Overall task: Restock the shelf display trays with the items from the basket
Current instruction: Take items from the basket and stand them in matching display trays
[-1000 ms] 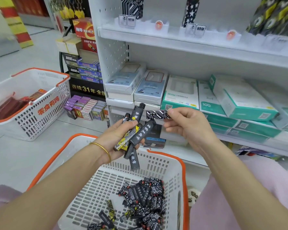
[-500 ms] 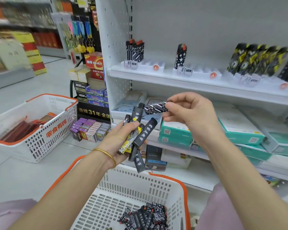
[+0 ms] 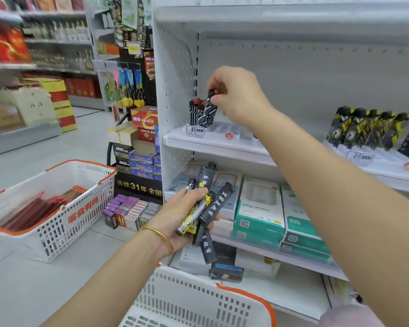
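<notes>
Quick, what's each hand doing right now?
Left hand: gripping a bunch of lighters.
Right hand: pinching one patterned lighter at the shelf tray.

The near basket [image 3: 187,293] is cut off by the bottom edge, contents unseen.

A single wide-angle view is taken from the head, directed forward and slightly downward at the white perforated metal shelf unit [image 3: 175,74], seen from close by.
</notes>
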`<state>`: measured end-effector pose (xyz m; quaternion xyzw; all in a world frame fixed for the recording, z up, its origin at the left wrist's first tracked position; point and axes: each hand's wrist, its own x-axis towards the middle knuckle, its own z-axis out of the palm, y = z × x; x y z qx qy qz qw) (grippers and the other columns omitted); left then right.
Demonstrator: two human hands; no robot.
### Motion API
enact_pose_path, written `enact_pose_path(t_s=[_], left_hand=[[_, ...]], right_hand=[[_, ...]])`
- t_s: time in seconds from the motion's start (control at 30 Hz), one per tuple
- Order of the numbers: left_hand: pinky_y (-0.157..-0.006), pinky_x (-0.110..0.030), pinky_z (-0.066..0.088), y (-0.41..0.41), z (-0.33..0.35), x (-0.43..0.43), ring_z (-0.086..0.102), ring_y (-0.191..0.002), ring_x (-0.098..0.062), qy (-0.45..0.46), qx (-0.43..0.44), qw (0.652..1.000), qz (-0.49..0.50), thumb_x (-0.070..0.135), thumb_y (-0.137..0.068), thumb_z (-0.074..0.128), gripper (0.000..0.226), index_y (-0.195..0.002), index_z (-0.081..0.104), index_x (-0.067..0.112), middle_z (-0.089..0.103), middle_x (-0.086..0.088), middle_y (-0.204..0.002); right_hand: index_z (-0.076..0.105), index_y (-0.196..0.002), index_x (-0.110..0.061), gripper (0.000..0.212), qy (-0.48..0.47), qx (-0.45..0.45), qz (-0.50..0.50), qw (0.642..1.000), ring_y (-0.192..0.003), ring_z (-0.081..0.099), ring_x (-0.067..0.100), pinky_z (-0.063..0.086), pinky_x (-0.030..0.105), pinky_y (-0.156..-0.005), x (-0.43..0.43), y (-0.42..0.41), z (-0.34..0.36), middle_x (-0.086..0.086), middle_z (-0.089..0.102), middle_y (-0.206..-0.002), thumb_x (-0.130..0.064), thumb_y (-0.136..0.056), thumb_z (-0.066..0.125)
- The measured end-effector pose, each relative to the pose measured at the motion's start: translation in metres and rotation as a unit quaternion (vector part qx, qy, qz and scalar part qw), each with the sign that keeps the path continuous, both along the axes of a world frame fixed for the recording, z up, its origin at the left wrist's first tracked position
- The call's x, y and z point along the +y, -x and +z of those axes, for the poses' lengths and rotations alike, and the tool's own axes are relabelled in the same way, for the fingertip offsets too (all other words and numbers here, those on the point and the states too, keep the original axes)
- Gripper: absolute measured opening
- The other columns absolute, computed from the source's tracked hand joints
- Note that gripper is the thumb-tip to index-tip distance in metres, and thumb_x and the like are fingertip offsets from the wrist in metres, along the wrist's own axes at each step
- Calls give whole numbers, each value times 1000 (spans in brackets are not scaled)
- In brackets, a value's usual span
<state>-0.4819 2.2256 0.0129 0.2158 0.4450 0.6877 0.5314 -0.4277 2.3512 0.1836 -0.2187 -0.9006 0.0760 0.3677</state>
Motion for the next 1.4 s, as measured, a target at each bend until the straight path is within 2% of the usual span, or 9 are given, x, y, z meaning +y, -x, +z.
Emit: enact_pose_path(t_s=[0.2,0.33,0.6,0.7,0.9,1.03,1.13,1.27,1.4], left_hand=[[-41,-25,44,7,-2,-1,61,-52,-26,-22,-15,1000,-4,25,-63,67,53,-109,46,7,57,-17,-72],[-41,-25,45,9,-2,-2,60,-52,-25,-40,-19,999,-9,25,-65,66,54,-112,46,8,56,-18,-70],[-41,-23,45,12,2,-4,59,-51,-23,-56,-54,997,-5,28,-67,65,55,-114,44,8,55,-16,-71],[-41,-23,45,12,1,-4,59,-52,-23,-61,-61,996,-3,28,-66,65,56,-114,44,9,56,-16,-70],[-41,-23,44,1,-2,-5,59,-51,-22,-66,-80,995,8,28,-65,66,52,-110,48,10,59,-12,-71],[-47,-25,45,-9,-11,-2,59,-53,-20,-34,-41,997,59,22,-84,60,30,-110,52,10,60,-10,-70],[-52,-29,45,-15,-18,-2,57,-64,-22,-10,-1,993,119,25,-85,60,21,-102,56,14,61,-8,-74],[-51,-31,49,-21,-20,-3,66,-64,-21,-32,4,988,149,18,-88,60,7,-89,53,18,69,-5,-69],[-66,-41,54,-24,-20,-2,66,-83,-32,-44,19,984,169,14,-88,61,9,-96,57,16,69,-17,-91]], right_hand=[[64,-105,-10,24,-9,-33,21,999,-84,49,19,49,36,-85,5,19,-9,7,59,-100,-1,-86,55],[65,-111,-13,28,-41,-64,2,997,-100,56,27,45,29,-87,9,25,-12,12,60,-113,-3,-87,54],[57,-116,-5,31,-43,-75,-64,994,-95,52,37,44,40,-79,4,32,-25,6,40,-91,-7,-87,46],[54,-121,-10,33,-79,-26,-46,995,-96,54,34,47,39,-82,-12,13,-31,13,48,-113,-6,-90,44],[66,-92,-24,23,73,-45,-9,996,-87,53,15,40,29,-71,-57,-51,-87,1,56,-97,-39,-92,49],[57,-112,-31,49,217,-23,-10,976,-83,45,0,35,14,-69,-80,-67,-123,-5,50,-108,-62,-76,44],[49,-121,-34,50,290,-40,-4,956,-81,44,-2,36,2,-68,-89,-68,-137,-8,42,-108,-54,-76,60],[54,-119,-33,53,323,-25,9,946,-85,55,12,52,32,-77,-89,-69,-146,-8,57,-104,-39,-70,75],[55,-122,-31,44,342,-8,35,939,-66,54,3,47,24,-66,-87,-71,-154,-18,58,-89,-25,-80,69]])
